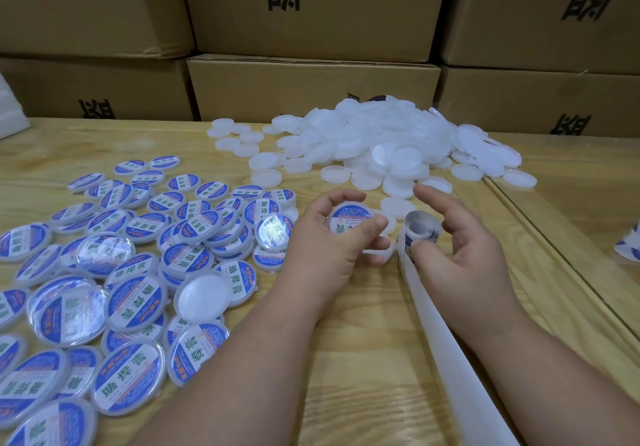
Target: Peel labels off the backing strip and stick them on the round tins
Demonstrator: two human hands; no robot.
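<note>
Down at the bottom edge, closest to me, sit labelled tins (133, 373) and the bare white backing strip (446, 334) running off between my forearms. Of my hands, the left hand (332, 241) is curled round one round tin (349, 222), thumb across its face, and that tin already carries a blue and white label. My right hand (460, 248) pinches the strip just below the label roll (422, 229), forefinger lifted free; whether a label is coming off at this instant I cannot tell.

Just left of my hands, the done pile (114, 262) spreads across the table (363, 359), dozens of labelled tins overlapping, one unlabelled tin (204, 295) lying among them. Beyond my hands, near the cardboard boxes (311, 85), a heap of blank white tins (374, 140) waits, some scattered loose at its edges.

So I judge the work well under way but nowhere near finished: the blank heap looks at least as big as the done one, and the roll has labels left.
</note>
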